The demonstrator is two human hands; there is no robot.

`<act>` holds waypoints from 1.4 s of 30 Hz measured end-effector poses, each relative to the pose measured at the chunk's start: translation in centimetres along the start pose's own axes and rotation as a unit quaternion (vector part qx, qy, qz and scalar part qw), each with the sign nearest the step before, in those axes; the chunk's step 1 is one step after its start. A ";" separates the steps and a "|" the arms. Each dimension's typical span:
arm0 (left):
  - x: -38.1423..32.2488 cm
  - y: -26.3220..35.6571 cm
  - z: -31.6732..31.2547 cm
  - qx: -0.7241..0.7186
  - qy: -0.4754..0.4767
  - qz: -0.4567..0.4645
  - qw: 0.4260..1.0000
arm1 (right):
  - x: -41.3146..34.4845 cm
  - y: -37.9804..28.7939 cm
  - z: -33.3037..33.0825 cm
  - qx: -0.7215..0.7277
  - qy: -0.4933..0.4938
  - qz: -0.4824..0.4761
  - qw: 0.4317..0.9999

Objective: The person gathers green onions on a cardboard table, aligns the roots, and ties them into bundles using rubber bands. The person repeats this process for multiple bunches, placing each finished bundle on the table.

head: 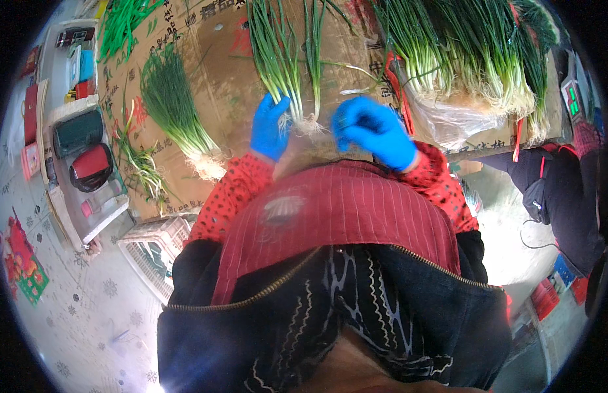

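My left hand (271, 126), in a blue glove, holds a small bunch of green onions (280, 64) near the white root end, thumb across the stalks. A few more green onion stalks (314, 54) lie just right of that bunch, their roots meeting its roots. My right hand (370, 128), also blue-gloved and a little blurred, is right of the roots with its fingers curled; whether anything small is between them does not show. A single loose stalk (358, 69) lies above it. A larger bunch of green onions (178, 103) rests to the left on the cardboard (220, 81).
Large green onion bundles (481, 64) lie at the upper right on clear plastic, near red ties (402, 98). Green ties (122, 24) and a small pile of onion scraps (144, 167) are at left. A plastic crate (154, 236) stands below; another person (554, 196) is at right.
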State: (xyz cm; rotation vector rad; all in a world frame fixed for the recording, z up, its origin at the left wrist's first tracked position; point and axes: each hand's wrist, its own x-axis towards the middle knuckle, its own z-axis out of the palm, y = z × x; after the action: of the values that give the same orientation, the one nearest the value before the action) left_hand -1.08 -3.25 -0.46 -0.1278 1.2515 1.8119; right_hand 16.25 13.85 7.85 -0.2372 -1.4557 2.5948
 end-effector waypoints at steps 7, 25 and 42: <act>-0.1 0.3 0.1 -0.025 -0.069 -0.003 0.997 | 0.8 -2.0 -5.8 -0.608 0.289 0.060 0.737; -0.7 -0.1 1.9 -0.055 -0.055 -0.077 0.994 | 6.5 7.6 -0.1 -0.297 0.123 0.012 0.947; 0.4 -0.7 -0.2 -0.012 -0.080 -0.030 0.996 | 1.2 -0.7 -2.6 -0.458 0.261 -0.146 0.837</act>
State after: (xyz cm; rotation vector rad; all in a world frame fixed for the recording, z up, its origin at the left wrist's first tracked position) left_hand -0.89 -3.05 -1.28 -0.0325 1.1038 1.7496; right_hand 15.64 16.61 7.09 -0.6887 -2.1290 1.2618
